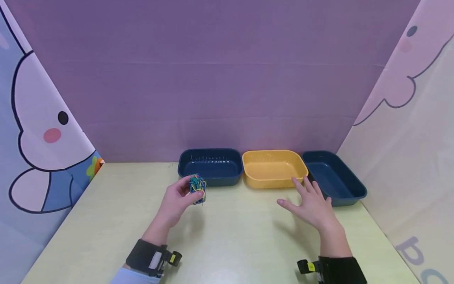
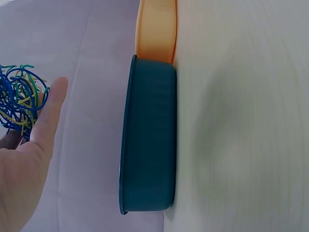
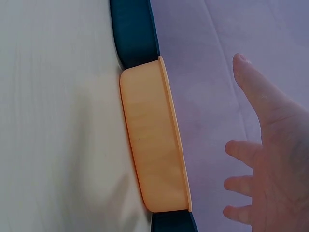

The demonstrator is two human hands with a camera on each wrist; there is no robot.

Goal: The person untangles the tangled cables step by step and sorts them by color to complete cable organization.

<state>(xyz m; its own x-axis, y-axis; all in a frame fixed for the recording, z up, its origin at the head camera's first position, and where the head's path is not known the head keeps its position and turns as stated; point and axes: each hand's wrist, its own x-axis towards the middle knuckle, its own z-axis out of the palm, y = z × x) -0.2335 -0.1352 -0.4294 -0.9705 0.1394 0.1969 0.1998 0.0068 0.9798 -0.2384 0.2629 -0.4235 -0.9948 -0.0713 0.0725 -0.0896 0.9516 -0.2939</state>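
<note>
A tangled bundle of thin blue, green and yellow strands [image 1: 198, 189] is pinched between the thumb and fingers of my left hand [image 1: 175, 203], above the table in front of the left blue bin [image 1: 220, 182]. In the left wrist view the strand bundle [image 2: 20, 101] shows loops sticking out past the thumb. My right hand [image 1: 315, 207] hovers with its fingers spread, holding nothing, close to the yellow bin [image 1: 273, 184] and the right blue bin [image 1: 342, 202]. The right wrist view shows the thumb and several fingers of this hand [image 3: 282, 159] apart from the yellow bin.
The three bins stand in a row along the back of the pale table [image 1: 234, 236], the right one turned at an angle. Behind them rises a purple backdrop [image 1: 213, 79]. Printed panels flank both sides. Each wrist carries a black strap with a small camera.
</note>
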